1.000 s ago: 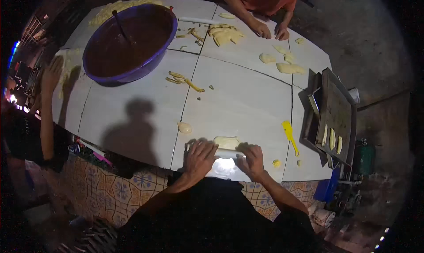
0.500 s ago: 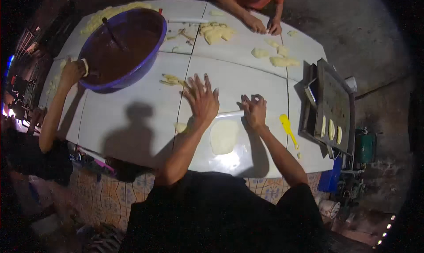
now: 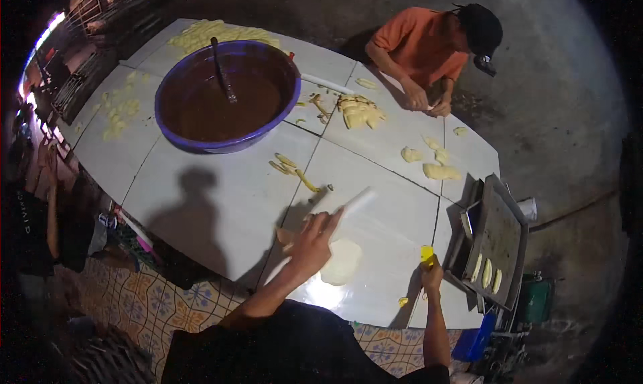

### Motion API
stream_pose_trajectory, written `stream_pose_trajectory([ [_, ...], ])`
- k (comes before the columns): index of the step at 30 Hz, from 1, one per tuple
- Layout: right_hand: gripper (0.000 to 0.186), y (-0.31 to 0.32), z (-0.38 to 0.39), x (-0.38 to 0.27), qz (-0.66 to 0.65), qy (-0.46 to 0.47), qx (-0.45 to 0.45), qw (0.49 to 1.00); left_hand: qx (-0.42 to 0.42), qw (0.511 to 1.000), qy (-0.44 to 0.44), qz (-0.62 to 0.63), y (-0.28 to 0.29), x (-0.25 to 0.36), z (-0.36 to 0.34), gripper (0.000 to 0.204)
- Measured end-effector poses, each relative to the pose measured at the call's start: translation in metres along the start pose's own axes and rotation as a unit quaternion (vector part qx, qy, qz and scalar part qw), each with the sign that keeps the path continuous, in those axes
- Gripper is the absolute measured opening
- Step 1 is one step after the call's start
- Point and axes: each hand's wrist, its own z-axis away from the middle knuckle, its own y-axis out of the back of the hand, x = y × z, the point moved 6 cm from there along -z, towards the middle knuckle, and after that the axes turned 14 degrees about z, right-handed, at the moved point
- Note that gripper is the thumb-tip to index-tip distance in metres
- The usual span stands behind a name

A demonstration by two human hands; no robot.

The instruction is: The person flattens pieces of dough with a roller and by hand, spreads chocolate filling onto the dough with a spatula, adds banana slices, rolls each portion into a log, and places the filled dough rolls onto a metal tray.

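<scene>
On the table (image 3: 395, 220), dough (image 3: 344, 262) looks rolled; left hand (image 3: 312, 246) on pin (image 3: 360, 201), grip unclear, should clear it; right hand (image 3: 433, 277) holds spatula (image 3: 426, 252).

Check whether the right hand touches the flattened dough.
Apart: the head view shows white tabletop between the right hand and the flattened dough to its left.

Pale lettering (image 3: 27, 213) (small) on a co-worker's black shirt (image 3: 39, 240)
</scene>
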Motion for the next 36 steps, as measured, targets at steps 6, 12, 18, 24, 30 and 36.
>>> stream_pose_trajectory([
  [6,0.027,0.008,-0.035,-0.165,-0.132,0.235,-0.009,0.963,0.186,0.939,0.273,-0.101,0.081,-0.134,0.131,0.067],
  [12,0.028,0.054,-0.041,-0.478,0.079,0.466,-0.060,0.879,0.250,0.873,0.260,-0.328,0.079,-0.122,0.172,0.060],
  [18,0.041,-0.003,-0.050,-0.666,0.245,0.540,-0.191,0.782,0.328,0.868,0.321,-0.188,0.092,-0.116,0.161,0.040],
  [24,0.020,-0.075,-0.067,-0.712,0.303,0.662,0.025,0.685,0.329,0.856,0.344,-0.202,0.079,-0.128,0.173,0.027],
  [30,0.021,-0.111,-0.038,-0.711,0.378,0.704,-0.152,0.582,0.308,0.858,0.287,-0.293,0.090,-0.110,0.160,0.024],
  [36,0.031,-0.019,-0.020,-0.697,0.311,0.690,-0.198,0.622,0.343,0.856,0.351,-0.163,0.079,-0.123,0.169,0.026],
])
